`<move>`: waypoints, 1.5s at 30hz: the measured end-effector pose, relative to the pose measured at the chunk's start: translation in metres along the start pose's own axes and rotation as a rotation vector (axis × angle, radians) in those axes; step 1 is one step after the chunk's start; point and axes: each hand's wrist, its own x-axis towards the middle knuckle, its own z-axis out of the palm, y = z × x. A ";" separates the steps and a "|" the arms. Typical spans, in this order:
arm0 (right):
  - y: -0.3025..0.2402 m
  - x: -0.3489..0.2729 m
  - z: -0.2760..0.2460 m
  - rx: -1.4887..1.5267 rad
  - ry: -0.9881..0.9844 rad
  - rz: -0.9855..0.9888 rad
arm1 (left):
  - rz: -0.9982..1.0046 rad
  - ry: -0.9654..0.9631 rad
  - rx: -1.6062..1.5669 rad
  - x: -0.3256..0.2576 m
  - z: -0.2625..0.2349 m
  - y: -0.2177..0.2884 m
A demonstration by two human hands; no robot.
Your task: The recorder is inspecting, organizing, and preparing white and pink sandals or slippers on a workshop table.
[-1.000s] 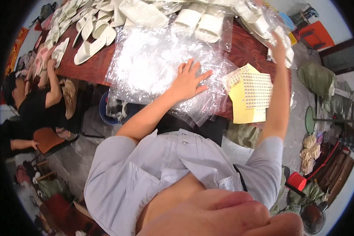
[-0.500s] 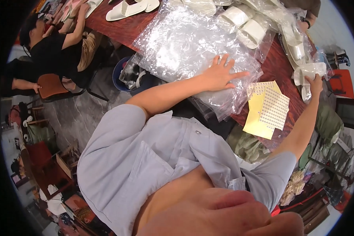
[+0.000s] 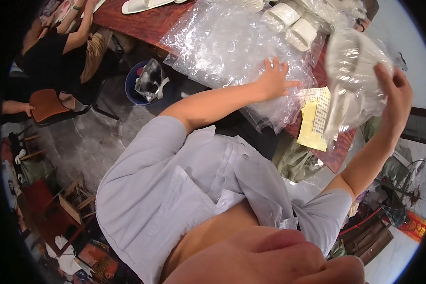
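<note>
My left hand lies with its fingers spread on a broad stack of clear plastic bags. At the right, my right hand grips a pair of white slippers wrapped in a clear bag, held up above the table and somewhat blurred. Below it, yellow-backed sheets of small stickers rest at the table's near edge, partly covered by the slippers. More bagged white slippers lie past the stack.
The dark red wooden table carries a loose white slipper at its far left. On the floor stands a blue bucket with plastic in it. Another person sits at the left, near an orange-brown chair. A fan is at the right.
My right hand has lifted the bagged slippers off the right side of the table and brought them up nearer to me. My left hand has stayed spread on the bags.
</note>
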 end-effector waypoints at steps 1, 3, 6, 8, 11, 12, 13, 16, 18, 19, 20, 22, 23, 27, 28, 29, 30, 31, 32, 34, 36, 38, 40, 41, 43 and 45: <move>-0.017 -0.009 0.016 -0.026 -0.113 -0.041 | 0.006 0.009 -0.007 0.000 0.000 0.000; -0.009 -0.006 0.055 0.018 -0.260 -0.039 | 0.032 0.145 -1.008 -0.002 -0.001 0.003; -0.004 -0.001 0.142 0.252 -0.365 0.165 | 0.025 0.206 -1.453 -0.029 -0.005 -0.009; 0.032 0.023 0.176 0.329 -0.366 0.237 | 0.051 0.193 -1.362 -0.028 -0.014 -0.011; 0.051 0.037 0.222 0.538 -0.362 0.355 | 0.042 0.188 -1.205 -0.029 -0.024 -0.005; 0.060 0.044 0.224 0.567 -0.491 0.370 | 0.044 0.185 -1.153 -0.020 -0.030 -0.002; 0.071 0.049 0.222 0.567 -0.488 0.362 | 0.048 0.182 -1.103 -0.024 -0.032 -0.006; 0.089 0.053 0.210 0.129 -0.426 0.010 | 0.053 0.162 -0.957 -0.025 -0.041 -0.012; 0.089 0.048 0.193 0.062 -0.368 -0.114 | 0.048 0.142 -0.863 -0.025 -0.043 -0.014; 0.089 0.042 0.184 -0.009 -0.307 -0.235 | 0.046 0.130 -0.819 -0.026 -0.043 -0.015; 0.082 0.033 0.173 0.005 -0.274 -0.201 | 0.046 0.118 -0.776 -0.022 -0.043 -0.015; 0.092 0.023 0.149 0.040 -0.295 -0.146 | 0.059 0.090 -0.694 -0.016 -0.044 -0.015; 0.093 0.016 0.140 0.080 -0.323 -0.100 | 0.064 0.075 -0.653 -0.011 -0.043 -0.011; 0.111 0.002 0.112 0.004 -0.501 -0.048 | 0.086 0.026 -0.531 0.003 -0.041 -0.008; 0.123 0.004 0.104 0.017 -0.614 0.008 | 0.174 0.035 -0.814 0.009 -0.040 -0.011; 0.119 0.002 0.107 0.023 -0.617 0.012 | 0.253 0.043 -1.095 0.011 -0.038 -0.013; 0.105 -0.002 0.111 0.013 -0.693 -0.078 | 0.245 0.038 -1.096 0.012 -0.036 -0.012; 0.099 -0.004 0.115 0.004 -0.768 -0.171 | 0.290 -0.111 -1.349 0.014 -0.034 -0.010; 0.104 -0.002 0.117 -0.032 -0.799 -0.229 | 0.338 -0.266 -1.598 0.016 -0.032 -0.007; 0.117 0.003 0.124 -0.081 -0.824 -0.271 | 0.483 -0.294 -1.455 0.012 -0.024 0.008; 0.126 0.008 0.135 -0.174 -0.896 -0.214 | 0.635 -0.456 -1.238 -0.007 -0.027 0.027; 0.137 0.008 0.140 -0.196 -0.908 -0.192 | 0.795 -0.469 -1.223 -0.036 -0.039 0.058; 0.142 0.010 0.148 -0.208 -0.921 -0.205 | 0.904 -0.341 -1.247 -0.062 -0.064 0.064; 0.147 0.013 0.152 -0.303 -0.943 -0.222 | 0.924 -0.337 -1.325 -0.070 -0.092 0.059; 0.158 0.010 0.158 -0.390 -0.964 -0.236 | 0.896 -0.229 -1.331 -0.078 -0.136 0.035; 0.172 0.001 0.156 -0.412 -0.769 -0.445 | 0.793 0.164 -0.951 -0.069 -0.157 -0.013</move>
